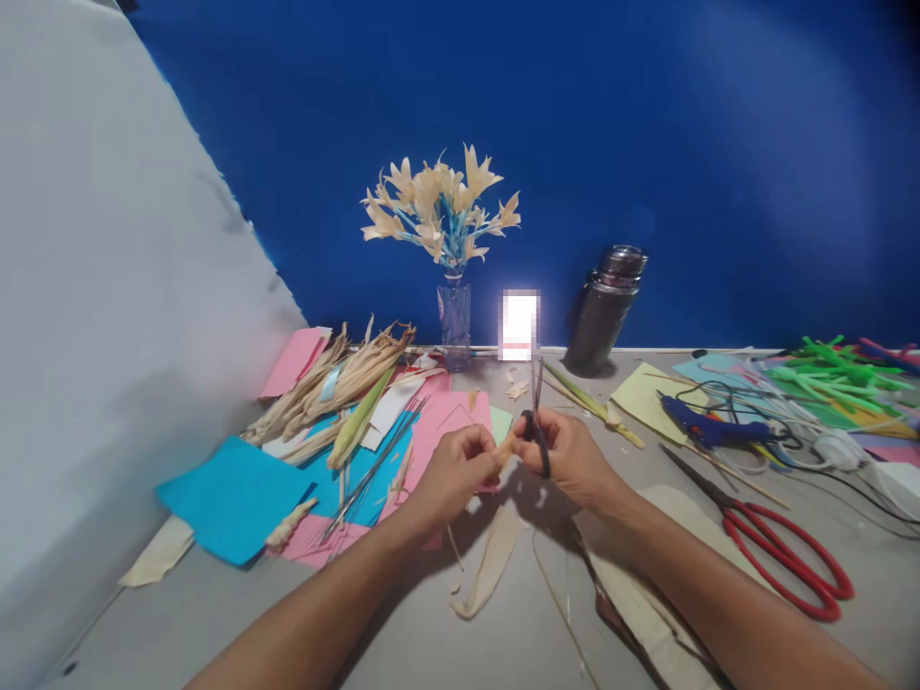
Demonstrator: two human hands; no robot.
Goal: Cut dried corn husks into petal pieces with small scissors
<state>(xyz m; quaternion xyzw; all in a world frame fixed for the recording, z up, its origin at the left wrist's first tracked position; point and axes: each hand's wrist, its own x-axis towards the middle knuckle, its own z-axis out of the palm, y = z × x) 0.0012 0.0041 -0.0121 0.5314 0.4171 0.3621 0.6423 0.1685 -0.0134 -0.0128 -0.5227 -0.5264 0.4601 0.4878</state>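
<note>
My left hand point(460, 465) is closed in a pinch on a small piece of dried corn husk point(506, 447). My right hand point(564, 455) grips small black-handled scissors point(544, 458), their blades pointing up and away from me. The right fingertips come close to the husk; whether they also touch it I cannot tell. Below my hands a longer husk strip point(495, 565) lies curved on the table. Another wide husk piece point(647, 565) lies partly under my right forearm.
At the left are husk bundles point(352, 374), blue paper point(237, 498), pink paper point(460, 412) and wires point(374, 470). Behind stand a bottle of husk flowers point(454, 321) and a dark flask point(606, 311). Red-handled scissors point(783, 551), a blue glue gun point(719, 424) and green pipe cleaners point(840, 374) lie right.
</note>
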